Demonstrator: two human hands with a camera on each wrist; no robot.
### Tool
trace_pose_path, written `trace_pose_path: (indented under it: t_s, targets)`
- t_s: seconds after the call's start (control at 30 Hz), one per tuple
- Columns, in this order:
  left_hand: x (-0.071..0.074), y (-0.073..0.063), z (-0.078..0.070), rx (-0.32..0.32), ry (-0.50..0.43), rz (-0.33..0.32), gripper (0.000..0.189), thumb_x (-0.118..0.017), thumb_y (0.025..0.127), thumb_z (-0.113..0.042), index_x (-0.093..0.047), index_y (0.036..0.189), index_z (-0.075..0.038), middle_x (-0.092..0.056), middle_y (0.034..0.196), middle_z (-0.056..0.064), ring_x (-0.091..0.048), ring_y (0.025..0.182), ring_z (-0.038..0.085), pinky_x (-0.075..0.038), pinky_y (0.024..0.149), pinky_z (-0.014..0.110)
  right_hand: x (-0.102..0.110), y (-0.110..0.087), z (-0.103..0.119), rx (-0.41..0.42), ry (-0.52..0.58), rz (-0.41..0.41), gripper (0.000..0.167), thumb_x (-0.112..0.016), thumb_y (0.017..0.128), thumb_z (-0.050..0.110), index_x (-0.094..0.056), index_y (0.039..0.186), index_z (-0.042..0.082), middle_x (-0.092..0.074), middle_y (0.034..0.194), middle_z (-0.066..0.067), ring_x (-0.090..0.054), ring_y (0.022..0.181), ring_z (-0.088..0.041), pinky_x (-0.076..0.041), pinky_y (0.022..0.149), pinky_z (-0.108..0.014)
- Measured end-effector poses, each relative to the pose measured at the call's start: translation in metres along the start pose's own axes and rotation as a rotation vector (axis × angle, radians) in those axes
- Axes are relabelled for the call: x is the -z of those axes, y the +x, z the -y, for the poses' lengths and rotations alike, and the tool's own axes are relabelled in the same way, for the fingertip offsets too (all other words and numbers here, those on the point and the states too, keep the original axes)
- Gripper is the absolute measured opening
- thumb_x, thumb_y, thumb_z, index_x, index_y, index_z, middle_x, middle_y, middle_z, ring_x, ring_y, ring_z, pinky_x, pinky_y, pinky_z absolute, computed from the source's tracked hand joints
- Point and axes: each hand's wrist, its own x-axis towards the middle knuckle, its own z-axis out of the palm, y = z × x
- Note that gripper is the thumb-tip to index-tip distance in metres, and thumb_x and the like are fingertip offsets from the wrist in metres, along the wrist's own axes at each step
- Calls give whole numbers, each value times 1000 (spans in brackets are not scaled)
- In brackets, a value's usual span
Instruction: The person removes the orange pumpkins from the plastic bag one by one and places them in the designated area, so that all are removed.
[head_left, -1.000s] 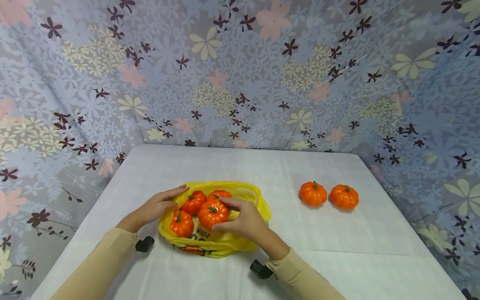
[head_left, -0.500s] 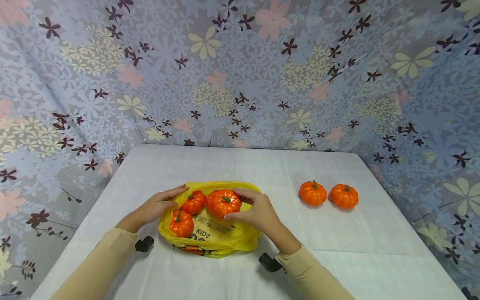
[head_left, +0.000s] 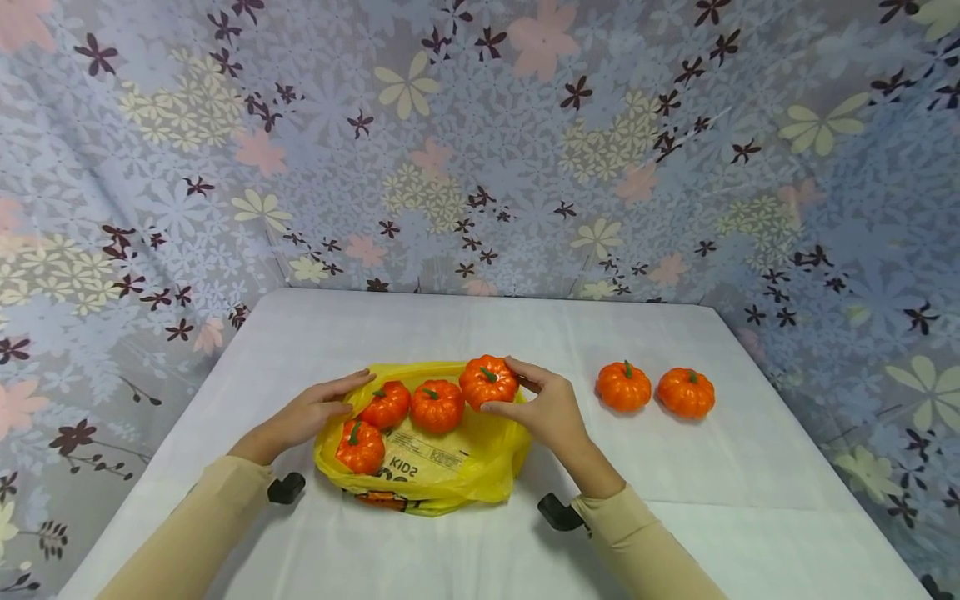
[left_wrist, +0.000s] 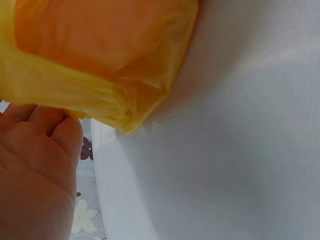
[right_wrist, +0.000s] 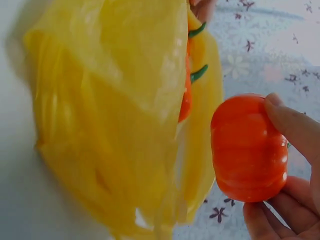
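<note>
My left hand point(head_left: 311, 414) holds the left rim of a yellow plastic bag point(head_left: 442, 496), its fingertips partly hidden by the bag in the left wrist view. Inside the wide mouth lie three small orange pumpkins with green stems: one at the front left point(head_left: 362, 450), a pumpkin behind it point(head_left: 386, 407) and another near the middle point(head_left: 437, 408). With thumb and fingers on its sides, my right hand point(head_left: 551, 408) grips a further pumpkin point(head_left: 489, 383) over the bag's far right rim. The right wrist view shows this pumpkin point(right_wrist: 248, 150) raised beside the bag, its stem facing away.
Two more pumpkins stand side by side on the white table point(head_left: 720, 492) to the right, a nearer one point(head_left: 624, 387) and an outer one point(head_left: 687, 394). A flowered cloth point(head_left: 480, 150) hangs behind the table and along its sides.
My right hand has lifted its pumpkin from among the others and carried it right and back to the rim. The pumpkin it hid shows fully. My left hand stays put.
</note>
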Motion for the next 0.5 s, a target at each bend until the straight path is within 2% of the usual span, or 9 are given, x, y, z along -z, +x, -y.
trace_pose_path:
  t_s: [0.2,0.5]
  targets:
    - [0,2,2,10,-6,-4,54,-46,99,-2,-44,153,-7,-27,163,17,-17,150,42,-12,117,63,13,-1,-14,3,-36,-58,79,-93,70,28,-61,138,2,-62,136,-13,-60,123,-31,-49,102,-44]
    - [-1,1,-1,-10,-22,2,53,-48,99,-2,-44,152,-3,-27,162,20,-16,149,43,-11,117,63,34,0,-36,-3,-96,-159,79,-92,73,23,-58,138,-4,-59,138,-18,-58,126,-31,-47,104,-42]
